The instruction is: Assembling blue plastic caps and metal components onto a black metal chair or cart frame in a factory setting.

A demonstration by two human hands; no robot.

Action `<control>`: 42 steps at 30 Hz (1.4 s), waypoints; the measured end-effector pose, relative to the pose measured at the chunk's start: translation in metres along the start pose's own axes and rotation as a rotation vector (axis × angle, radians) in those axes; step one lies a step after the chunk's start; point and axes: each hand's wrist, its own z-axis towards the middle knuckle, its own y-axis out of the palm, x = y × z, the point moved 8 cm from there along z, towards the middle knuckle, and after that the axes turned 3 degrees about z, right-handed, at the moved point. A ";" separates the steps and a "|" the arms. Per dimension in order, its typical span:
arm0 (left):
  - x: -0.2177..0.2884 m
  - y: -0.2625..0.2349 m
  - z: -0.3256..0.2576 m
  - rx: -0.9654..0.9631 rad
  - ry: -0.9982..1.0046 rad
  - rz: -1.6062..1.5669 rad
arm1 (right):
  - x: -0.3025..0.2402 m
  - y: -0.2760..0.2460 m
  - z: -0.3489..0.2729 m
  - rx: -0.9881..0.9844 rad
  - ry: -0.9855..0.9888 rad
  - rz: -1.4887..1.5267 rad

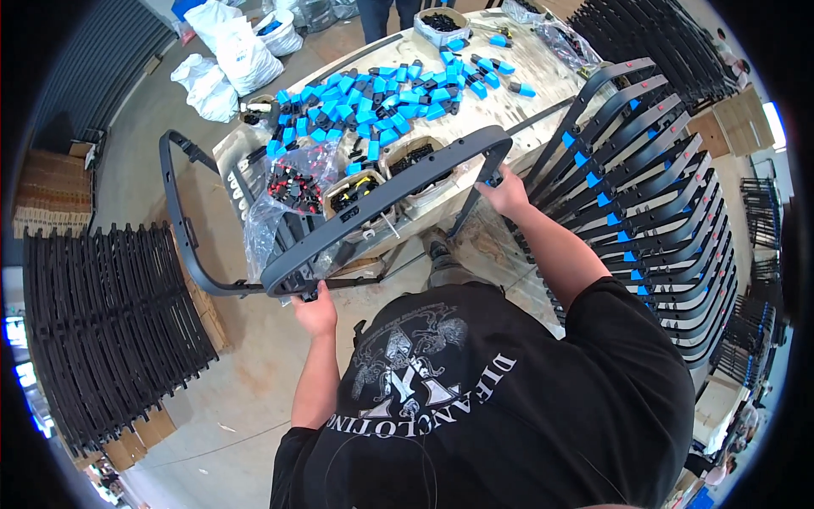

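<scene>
Both my hands hold a long black curved frame (386,200) tilted over the near edge of the workbench. My left hand (316,312) is closed around its lower left corner from below. At its upper right end, my right hand (507,193) grips the bent part, with some fingers hidden behind it. A second curved black section (171,191) extends left of the held bar; whether the two are joined I cannot tell. Just beyond the frame are a box of black and yellow small parts (352,197), a box of dark parts (413,159) and a clear bag of red and black pieces (294,185).
Blue and black caps (365,106) are heaped across the workbench (500,114). Similar curved frames (661,212) stand in a row at right; black bars (114,318) are stacked at left. White sacks (233,51) sit on the floor. Another person's legs (386,17) show beyond the bench.
</scene>
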 end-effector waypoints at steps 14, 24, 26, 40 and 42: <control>-0.011 0.004 0.016 -0.258 -0.150 0.346 | 0.042 0.030 0.017 -0.393 0.120 0.112; -0.053 0.029 -0.002 -0.322 -0.499 -0.246 | 0.051 0.041 0.002 -0.604 0.525 0.482; -0.058 0.025 0.001 -0.376 -0.546 -0.208 | 0.045 0.037 -0.007 -0.708 0.679 0.493; -0.048 0.040 -0.023 -0.779 -0.745 -1.045 | 0.002 0.017 -0.035 -0.719 0.563 1.164; -0.040 0.035 -0.024 -0.787 -0.766 -1.066 | 0.003 0.011 -0.034 -0.695 0.675 1.067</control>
